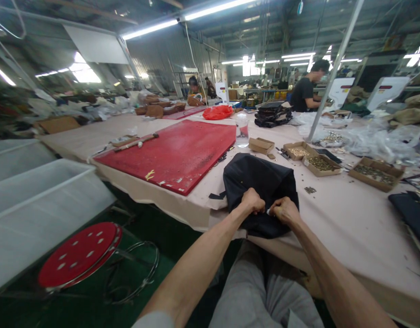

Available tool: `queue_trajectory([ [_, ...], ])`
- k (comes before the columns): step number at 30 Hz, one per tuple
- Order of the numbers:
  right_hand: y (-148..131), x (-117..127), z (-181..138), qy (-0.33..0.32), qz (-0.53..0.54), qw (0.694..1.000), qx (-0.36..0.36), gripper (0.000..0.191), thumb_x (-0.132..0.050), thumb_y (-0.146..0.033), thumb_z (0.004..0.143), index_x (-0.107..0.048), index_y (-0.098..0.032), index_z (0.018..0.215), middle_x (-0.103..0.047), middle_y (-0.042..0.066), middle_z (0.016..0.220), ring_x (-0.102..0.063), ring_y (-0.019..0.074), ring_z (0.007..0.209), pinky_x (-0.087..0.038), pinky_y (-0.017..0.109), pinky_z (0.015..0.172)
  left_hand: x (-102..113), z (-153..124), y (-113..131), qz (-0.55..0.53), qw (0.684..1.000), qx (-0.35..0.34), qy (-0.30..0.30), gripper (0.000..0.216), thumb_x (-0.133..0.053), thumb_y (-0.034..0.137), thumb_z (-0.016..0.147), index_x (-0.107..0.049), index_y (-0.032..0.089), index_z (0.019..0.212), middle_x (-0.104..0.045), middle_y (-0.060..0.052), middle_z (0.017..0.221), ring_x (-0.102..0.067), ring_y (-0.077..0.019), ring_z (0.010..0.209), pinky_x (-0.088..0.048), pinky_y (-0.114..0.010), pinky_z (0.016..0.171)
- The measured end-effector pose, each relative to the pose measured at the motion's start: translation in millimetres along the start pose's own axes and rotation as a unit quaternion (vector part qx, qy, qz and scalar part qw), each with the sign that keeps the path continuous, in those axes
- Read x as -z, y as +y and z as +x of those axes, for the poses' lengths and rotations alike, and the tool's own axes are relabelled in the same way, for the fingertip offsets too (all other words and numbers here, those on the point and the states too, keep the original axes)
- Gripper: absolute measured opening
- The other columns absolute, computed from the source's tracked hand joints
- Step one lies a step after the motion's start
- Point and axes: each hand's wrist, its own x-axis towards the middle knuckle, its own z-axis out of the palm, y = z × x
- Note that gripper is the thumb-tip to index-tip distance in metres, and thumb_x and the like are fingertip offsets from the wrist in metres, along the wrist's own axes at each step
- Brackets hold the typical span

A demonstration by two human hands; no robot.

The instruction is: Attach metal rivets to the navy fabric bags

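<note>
A black fabric bag (260, 182) lies on the pale table (349, 228) right in front of me, hanging partly over the near edge. My left hand (252, 201) is closed in a fist on the bag's near part. Close beside it, my right hand (284, 210) is also closed, pinching the fabric, with a small pale thing showing between the two hands that I cannot make out.
A big red cutting board (175, 155) with a hammer (136, 142) lies to the left. Cardboard boxes of small metal parts (321, 164) and a clear cup (242, 132) stand behind the bag. A red stool (80, 255) and white bins (35, 200) are at the left. People work at the far end.
</note>
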Motion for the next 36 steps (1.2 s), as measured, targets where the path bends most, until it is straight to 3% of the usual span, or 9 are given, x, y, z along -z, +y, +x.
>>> queue_trajectory([
  [6, -5.8, 1.5, 6.1, -0.056, 0.055, 0.996, -0.048, 0.005, -0.074, -0.022, 0.054, -0.073, -0.018, 0.057, -0.055, -0.002, 0.038, -0.044, 0.0097, 0.03, -0.031, 0.02, 0.034, 7.5, -3.0, 0.7, 0.007, 0.999, -0.027, -0.037, 0.019, -0.081, 0.012, 0.041, -0.065, 0.013, 0.05, -0.057, -0.002, 0.043, -0.056, -0.0148, 0.039, -0.046, -0.021, 0.04],
  [13, -1.3, 0.3, 4.9, -0.054, 0.082, 0.993, -0.059, 0.004, -0.073, -0.021, 0.057, -0.073, -0.017, 0.059, -0.054, -0.001, 0.038, -0.045, 0.0104, 0.032, -0.032, 0.022, 0.036, -0.1, -0.9, -5.9, -0.105, 0.992, -0.006, -0.067, 0.019, -0.078, 0.008, 0.049, -0.06, 0.012, 0.049, -0.059, -0.001, 0.046, -0.057, -0.0122, 0.044, -0.051, -0.022, 0.045],
  [24, -4.4, 2.8, 17.4, -0.095, 0.048, 0.989, -0.101, 0.004, -0.07, -0.021, 0.057, -0.071, -0.017, 0.059, -0.052, 0.0, 0.034, -0.046, 0.013, 0.028, -0.031, 0.021, 0.031, -0.6, 15.5, 7.8, 0.064, 0.997, -0.017, -0.033, 0.017, -0.081, 0.011, 0.041, -0.069, 0.012, 0.053, -0.058, -0.005, 0.043, -0.058, -0.0198, 0.041, -0.045, -0.025, 0.039],
  [30, -1.4, 3.8, 13.5, -0.1, 0.105, 0.987, -0.07, 0.005, -0.073, -0.018, 0.055, -0.069, -0.017, 0.058, -0.054, -0.001, 0.039, -0.047, 0.0108, 0.031, -0.031, 0.02, 0.033, 0.3, 13.6, 2.0, 0.018, 0.996, -0.059, -0.064, 0.015, -0.077, 0.009, 0.046, -0.07, 0.013, 0.059, -0.061, -0.002, 0.048, -0.057, -0.0158, 0.041, -0.046, -0.023, 0.04],
  [36, -2.9, 4.8, 8.5, -0.089, 0.129, 0.986, -0.047, 0.009, -0.075, -0.019, 0.056, -0.069, -0.016, 0.062, -0.056, -0.001, 0.044, -0.046, 0.009, 0.034, -0.031, 0.02, 0.036, 0.6, 12.3, 3.1, -0.021, 0.998, -0.015, -0.059, 0.021, -0.082, 0.009, 0.042, -0.066, 0.012, 0.056, -0.063, -0.002, 0.051, -0.061, -0.0169, 0.044, -0.049, -0.022, 0.042],
])
